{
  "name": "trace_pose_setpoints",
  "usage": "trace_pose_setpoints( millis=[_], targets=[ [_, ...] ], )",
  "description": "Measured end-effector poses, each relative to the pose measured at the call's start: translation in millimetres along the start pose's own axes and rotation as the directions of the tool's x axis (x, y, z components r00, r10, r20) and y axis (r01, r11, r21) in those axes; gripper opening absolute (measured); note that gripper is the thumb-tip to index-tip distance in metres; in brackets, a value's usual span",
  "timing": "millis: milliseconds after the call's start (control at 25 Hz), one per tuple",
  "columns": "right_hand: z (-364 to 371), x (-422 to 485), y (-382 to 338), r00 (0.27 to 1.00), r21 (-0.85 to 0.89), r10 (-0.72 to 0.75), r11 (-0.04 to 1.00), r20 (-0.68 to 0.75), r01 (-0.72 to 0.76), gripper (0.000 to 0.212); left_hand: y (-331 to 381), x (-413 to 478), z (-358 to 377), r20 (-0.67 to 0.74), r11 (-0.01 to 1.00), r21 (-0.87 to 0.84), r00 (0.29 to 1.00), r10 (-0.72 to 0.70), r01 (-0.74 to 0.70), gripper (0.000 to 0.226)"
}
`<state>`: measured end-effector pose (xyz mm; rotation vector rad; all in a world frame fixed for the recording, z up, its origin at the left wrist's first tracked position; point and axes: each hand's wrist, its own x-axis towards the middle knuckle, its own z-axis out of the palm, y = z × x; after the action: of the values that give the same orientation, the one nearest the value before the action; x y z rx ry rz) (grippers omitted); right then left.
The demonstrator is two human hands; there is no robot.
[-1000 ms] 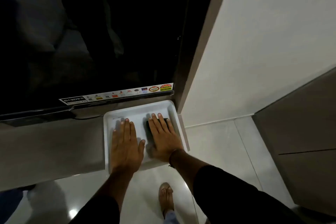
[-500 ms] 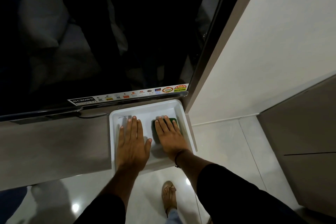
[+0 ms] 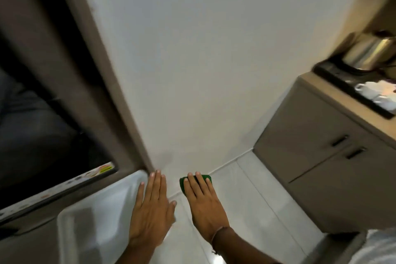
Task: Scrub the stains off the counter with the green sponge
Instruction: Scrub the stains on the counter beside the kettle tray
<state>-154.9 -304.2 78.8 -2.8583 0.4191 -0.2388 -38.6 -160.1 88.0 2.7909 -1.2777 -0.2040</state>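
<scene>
My right hand (image 3: 202, 201) is stretched out flat in mid-air over the floor tiles, holding the green sponge (image 3: 183, 185) under its fingers; the sponge's edges peek out at the fingertips. To its left, my left hand (image 3: 152, 210) is flat with fingers together and nothing in it, over the right edge of the white tray (image 3: 90, 221). The tray lies on a grey-brown ledge (image 3: 25, 246) at lower left. A beige counter (image 3: 351, 111) tops a cabinet at the right.
A dark TV screen (image 3: 38, 118) with a sticker strip fills the left, framed in brown. A white wall is ahead. On the right counter a black tray (image 3: 334, 75) carries a steel kettle (image 3: 370, 51) and white cups (image 3: 372, 92). Cabinet doors (image 3: 321, 156) sit below.
The view has swung right, bringing the cabinet and kettle into sight. My right hand has lifted the sponge out of the white tray and over the floor; my left hand shifted to the tray's right edge.
</scene>
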Motion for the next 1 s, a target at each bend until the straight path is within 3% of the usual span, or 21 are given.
trace_pose_setpoints(
  millis=[200, 400, 480, 720, 1000],
  targets=[
    [-65.6, -74.6, 163.0, 0.936, -0.051, 0.335, 0.938, -0.112, -0.342, 0.082, 169.4, 78.6, -4.3, -0.002, 0.932, -0.014, 0.932, 0.361, -0.361, 0.092],
    [-140.9, -171.3, 340.6, 0.788, -0.093, 0.586, 0.788, -0.188, -0.608, 0.081, 369.4, 147.2, 9.4, -0.024, 0.794, 0.004, 0.793, 0.608, -0.608, 0.088],
    [-176.1, -209.7, 407.1, 0.728, -0.104, 0.654, 0.725, -0.204, -0.681, 0.081, 452.3, 170.8, 13.8, -0.049, 0.738, 0.014, 0.737, 0.674, -0.674, 0.080],
    [-256.6, -282.6, 549.6, 0.572, -0.105, 0.770, 0.568, -0.284, -0.817, 0.077, 651.7, 234.4, 18.4, -0.105, 0.585, -0.007, 0.582, 0.806, -0.811, 0.084],
    [-303.6, -301.5, 669.3, 0.416, -0.083, 0.858, 0.411, -0.300, -0.908, 0.063, 800.5, 325.6, 14.9, -0.039, 0.481, -0.011, 0.481, 0.876, -0.876, 0.078]
  ],
)
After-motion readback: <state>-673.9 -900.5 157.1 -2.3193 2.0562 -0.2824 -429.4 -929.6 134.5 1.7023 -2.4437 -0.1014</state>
